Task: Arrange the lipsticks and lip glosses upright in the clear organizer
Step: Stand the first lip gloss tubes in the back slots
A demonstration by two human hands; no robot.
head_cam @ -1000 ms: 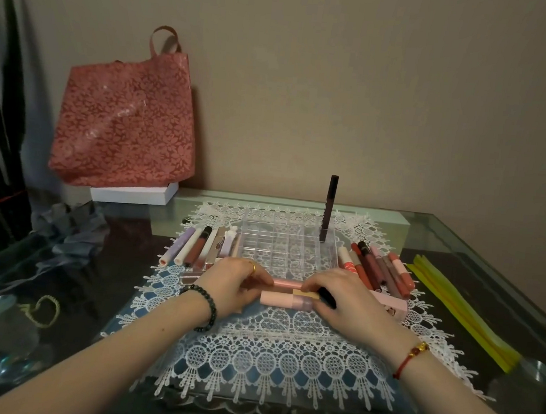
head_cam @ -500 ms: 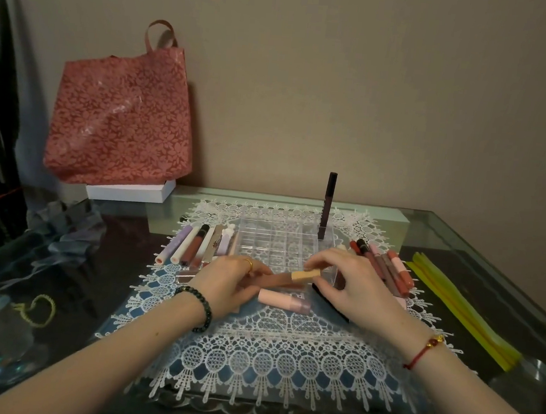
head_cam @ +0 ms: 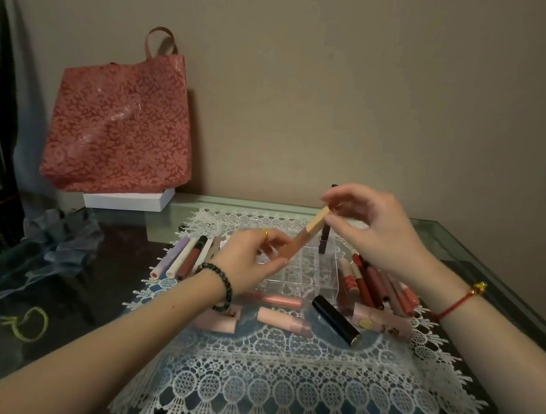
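Head view: glass table (head_cam: 480,257) with a lace mat (head_cam: 281,384), seen from above and behind both hands.
Left hand (head_cam: 246,261): raised over the near-left part of the organizer, thumb and fingers pinching the lower, brownish end of a gloss (head_cam: 305,235); dark bead bracelet on the wrist.
Right hand (head_cam: 373,226): raised over the far-right part of the organizer, thumb and forefinger pinching the tan cap end of the gloss, other fingers curled loosely.
Gloss: off the table, tilted, cap end up and to the right, above the organizer and held by both hands.
Organizer (head_cam: 312,274): clear, gridded, in the middle of the mat; one dark tube (head_cam: 324,243) stands upright in its far-right corner, partly hidden by the right hand.
Left row (head_cam: 186,257): several tubes lying side by side just left of the organizer.
Right row (head_cam: 374,285): reddish tubes lying side by side just right of it.
Near side: a pink tube (head_cam: 282,320), a black lipstick (head_cam: 336,319) and a pale pink box (head_cam: 384,321) lie flat on the mat.
Far left: red bag (head_cam: 119,125) against the wall on a white box (head_cam: 125,197).
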